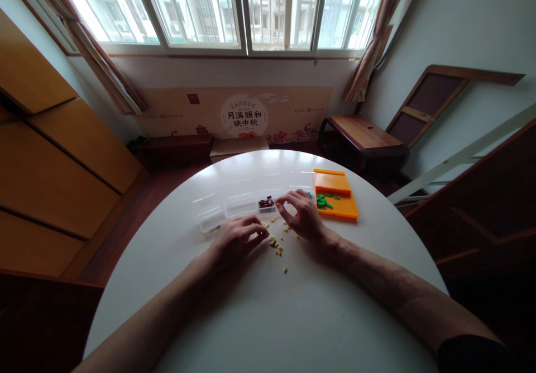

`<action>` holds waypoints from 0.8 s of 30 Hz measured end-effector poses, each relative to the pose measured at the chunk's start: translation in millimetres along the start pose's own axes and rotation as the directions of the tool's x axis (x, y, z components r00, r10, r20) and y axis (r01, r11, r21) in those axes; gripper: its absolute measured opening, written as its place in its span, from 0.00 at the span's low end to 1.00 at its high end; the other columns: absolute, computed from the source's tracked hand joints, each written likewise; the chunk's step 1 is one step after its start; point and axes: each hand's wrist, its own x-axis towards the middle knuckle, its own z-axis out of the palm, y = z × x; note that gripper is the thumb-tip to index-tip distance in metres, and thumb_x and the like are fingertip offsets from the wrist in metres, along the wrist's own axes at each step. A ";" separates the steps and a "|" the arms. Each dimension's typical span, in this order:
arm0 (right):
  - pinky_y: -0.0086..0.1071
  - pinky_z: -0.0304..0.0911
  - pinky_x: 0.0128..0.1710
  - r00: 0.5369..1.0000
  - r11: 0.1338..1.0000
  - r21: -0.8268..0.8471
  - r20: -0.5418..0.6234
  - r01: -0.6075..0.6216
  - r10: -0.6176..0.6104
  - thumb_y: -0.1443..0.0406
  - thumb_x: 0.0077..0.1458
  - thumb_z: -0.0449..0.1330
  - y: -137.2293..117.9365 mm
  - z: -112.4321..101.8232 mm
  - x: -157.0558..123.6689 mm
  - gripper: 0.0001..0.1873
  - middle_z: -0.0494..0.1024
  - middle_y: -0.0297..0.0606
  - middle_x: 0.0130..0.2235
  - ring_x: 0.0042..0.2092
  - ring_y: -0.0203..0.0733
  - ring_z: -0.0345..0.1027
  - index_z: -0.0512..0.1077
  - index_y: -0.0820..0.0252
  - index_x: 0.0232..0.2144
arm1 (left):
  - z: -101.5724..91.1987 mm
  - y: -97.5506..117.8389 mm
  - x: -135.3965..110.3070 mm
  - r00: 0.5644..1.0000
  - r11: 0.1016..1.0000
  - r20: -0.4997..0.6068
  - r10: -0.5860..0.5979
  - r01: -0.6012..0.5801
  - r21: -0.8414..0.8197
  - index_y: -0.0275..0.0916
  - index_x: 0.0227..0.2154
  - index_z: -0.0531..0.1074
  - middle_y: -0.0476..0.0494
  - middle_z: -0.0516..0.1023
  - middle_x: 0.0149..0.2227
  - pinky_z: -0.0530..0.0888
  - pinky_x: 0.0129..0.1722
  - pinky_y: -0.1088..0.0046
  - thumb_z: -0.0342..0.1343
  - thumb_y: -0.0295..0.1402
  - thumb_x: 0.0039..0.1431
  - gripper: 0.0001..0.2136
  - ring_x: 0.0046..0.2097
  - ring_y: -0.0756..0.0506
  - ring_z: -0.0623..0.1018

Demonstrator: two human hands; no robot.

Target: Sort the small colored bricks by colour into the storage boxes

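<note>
On the white round table, several small yellow pieces (274, 243) lie loose between my hands. My left hand (239, 235) rests low beside them, thumb and fingertips drawn together at the pile; whatever is between them is too small to tell. My right hand (305, 215) is over the far side of the pieces, its thumb and forefinger closed together beside a clear compartment box (266, 210) of dark brown pieces (266, 201). Anything in that pinch cannot be made out. Blue pieces (310, 194) show partly behind the right hand.
Clear plastic boxes (240, 209) stand in a row left of the brown pieces. An orange tray (354, 208) holding green pieces (323, 201) sits at the right. Beyond the table (301, 317) are a wooden bench (364, 131), a low box (238, 147) and windows.
</note>
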 end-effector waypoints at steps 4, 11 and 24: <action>0.43 0.70 0.51 0.980 0.983 0.086 0.102 0.162 -0.171 0.68 0.69 0.64 -2.6 -0.2 0.1 0.05 0.85 0.38 0.43 0.46 0.47 0.76 0.79 0.53 0.43 | -2.6 -1.0 0.1 0.991 0.993 -0.098 -0.089 0.081 -0.082 0.40 0.41 0.82 0.43 0.82 0.40 0.76 0.33 0.76 0.59 0.34 0.76 0.08 0.30 0.52 0.78; 0.41 0.69 0.50 0.919 0.939 0.086 0.192 0.334 -0.344 0.60 0.72 0.65 -4.7 1.1 -0.9 0.05 0.87 0.37 0.44 0.46 0.46 0.77 0.79 0.53 0.46 | -3.8 -1.9 0.2 0.974 0.976 -0.162 -0.156 0.127 -0.176 0.38 0.43 0.82 0.41 0.80 0.41 0.78 0.34 0.75 0.59 0.35 0.76 0.08 0.32 0.51 0.78; 0.39 0.68 0.49 0.912 0.928 0.119 0.178 0.354 -0.371 0.62 0.73 0.65 -6.8 -2.9 2.8 0.04 0.86 0.35 0.40 0.43 0.43 0.76 0.79 0.53 0.42 | -1.3 -4.1 -2.7 0.981 0.983 -0.151 -0.124 0.100 -0.155 0.38 0.43 0.82 0.40 0.81 0.42 0.78 0.34 0.75 0.60 0.34 0.75 0.07 0.33 0.51 0.80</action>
